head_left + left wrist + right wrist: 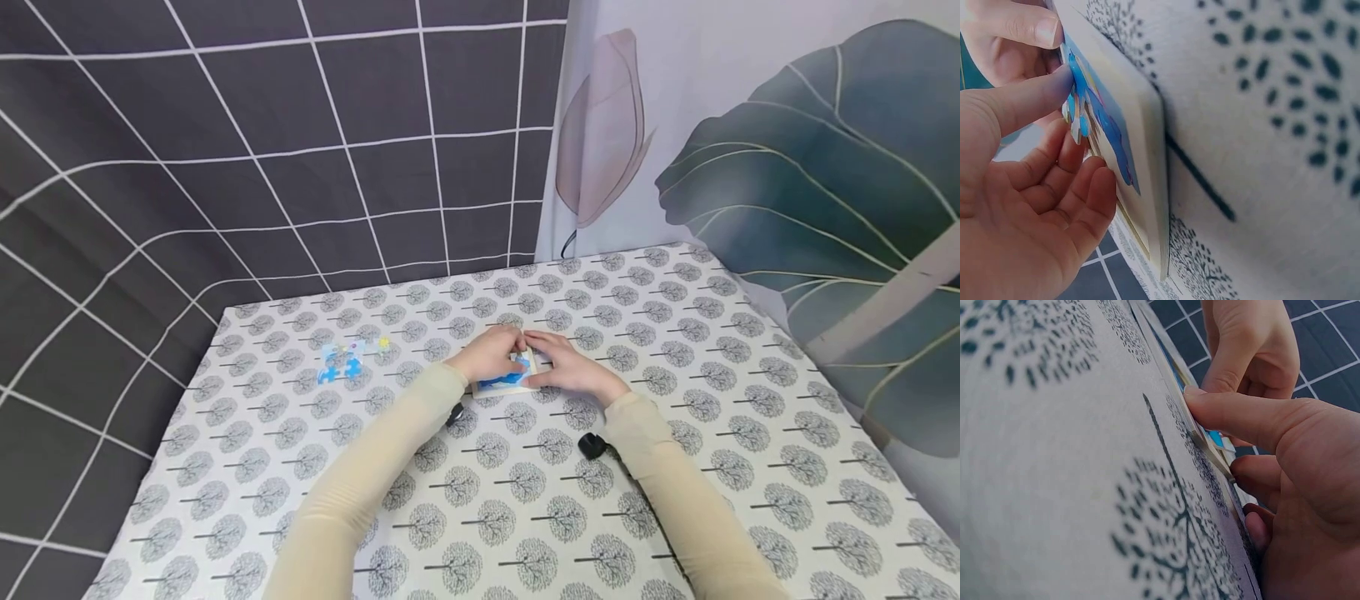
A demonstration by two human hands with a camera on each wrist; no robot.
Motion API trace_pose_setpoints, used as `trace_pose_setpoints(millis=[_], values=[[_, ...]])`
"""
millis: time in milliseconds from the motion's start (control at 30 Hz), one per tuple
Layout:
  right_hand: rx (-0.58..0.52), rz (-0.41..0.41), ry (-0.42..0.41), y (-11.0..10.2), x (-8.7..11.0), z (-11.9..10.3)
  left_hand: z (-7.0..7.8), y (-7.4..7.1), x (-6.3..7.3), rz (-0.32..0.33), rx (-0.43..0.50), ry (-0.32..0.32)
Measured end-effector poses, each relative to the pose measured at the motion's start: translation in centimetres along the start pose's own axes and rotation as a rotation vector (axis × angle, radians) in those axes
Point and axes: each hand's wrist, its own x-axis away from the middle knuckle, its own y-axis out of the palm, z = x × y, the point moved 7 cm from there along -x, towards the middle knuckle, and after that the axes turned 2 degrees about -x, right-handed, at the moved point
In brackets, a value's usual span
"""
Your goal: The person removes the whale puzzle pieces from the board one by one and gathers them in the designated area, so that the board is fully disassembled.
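A shallow jigsaw tray with a pale wooden rim and blue picture pieces lies flat between both hands. My left hand reaches over it from the left. In the left wrist view, that hand's thumb and fingertips pinch a blue-and-white jigsaw piece, tilted above the picture and partly hidden by the fingers. My right hand grips the tray's right side, thumb at the near edge and fingers toward the far corner. Seen from the right wrist, its thumb presses along the rim.
Several loose blue jigsaw pieces lie on the table to the left, with a small yellow piece beside them. A tree-print cloth covers the table. Behind it hang a dark grid curtain and a pale leaf-print curtain.
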Motion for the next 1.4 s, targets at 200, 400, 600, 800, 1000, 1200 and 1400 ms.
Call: trace_pose_setpoints(millis=[200, 400, 600, 800, 1000, 1200, 1400], values=[[0.007, -0.007, 0.010, -0.1, -0.1, -0.2, 0.1, -0.1, 0.2, 0.006, 0.059, -0.010], [0.003, -0.003, 0.007, -0.1, -0.1, 0.0, 0.1, 0.1, 0.2, 0.026, 0.090, -0.009], [-0.005, 0.001, 0.001, 0.0, -0.1, -0.1, 0.0, -0.1, 0.3, 0.029, 0.107, 0.020], [-0.031, 0.001, -0.001, 0.0, -0.1, -0.1, -0.5, -0.1, 0.3, 0.019, 0.190, 0.035], [-0.033, -0.002, -0.004, 0.0, -0.1, -0.2, -0.9, -0.6, 0.7, 0.042, 0.222, 0.027], [-0.015, -0.010, 0.017, 0.2, -0.1, 0.0, -2.5, -0.7, 1.3, 0.058, 0.267, -0.028], [-0.008, -0.009, 0.025, 0.1, -0.1, 0.0, -4.3, -1.8, 2.2, 0.131, 0.295, -0.035]])
